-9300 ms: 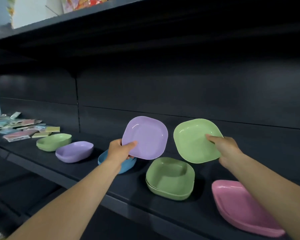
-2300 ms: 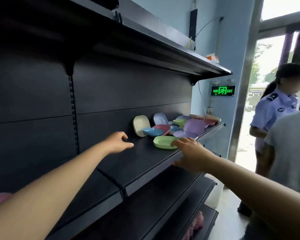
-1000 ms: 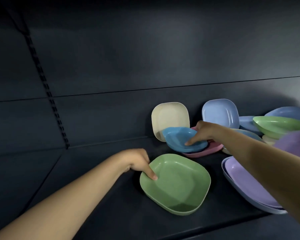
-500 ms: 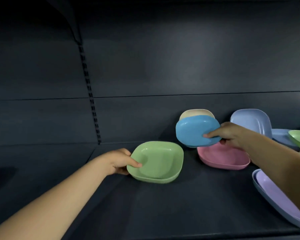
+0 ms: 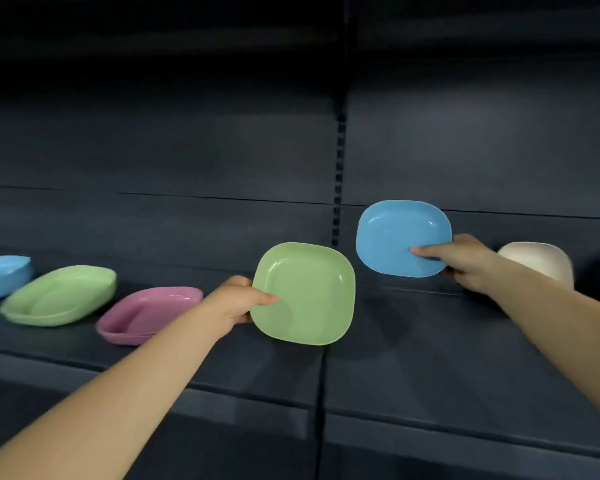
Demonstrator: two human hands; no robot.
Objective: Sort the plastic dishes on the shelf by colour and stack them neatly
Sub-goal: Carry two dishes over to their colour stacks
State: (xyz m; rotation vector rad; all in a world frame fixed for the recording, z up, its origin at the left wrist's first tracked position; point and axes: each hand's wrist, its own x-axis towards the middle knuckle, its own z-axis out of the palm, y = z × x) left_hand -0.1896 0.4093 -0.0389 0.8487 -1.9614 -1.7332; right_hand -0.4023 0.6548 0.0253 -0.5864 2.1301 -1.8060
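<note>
- You face a dark shelving unit; its back panel (image 5: 187, 150) is matt and dim.
- A slotted upright (image 5: 340, 174) divides two bays.
- The shelf board (image 5: 412, 358) shows a seam below it.
- Faint light falls upper right.

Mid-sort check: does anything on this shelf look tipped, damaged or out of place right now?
Nothing looks damaged or spilled. The cream dish stands on edge against the back panel behind the right hand, not flat. The green stack and pink stack sit flat. Both held dishes, green and blue, are off the shelf.
</note>
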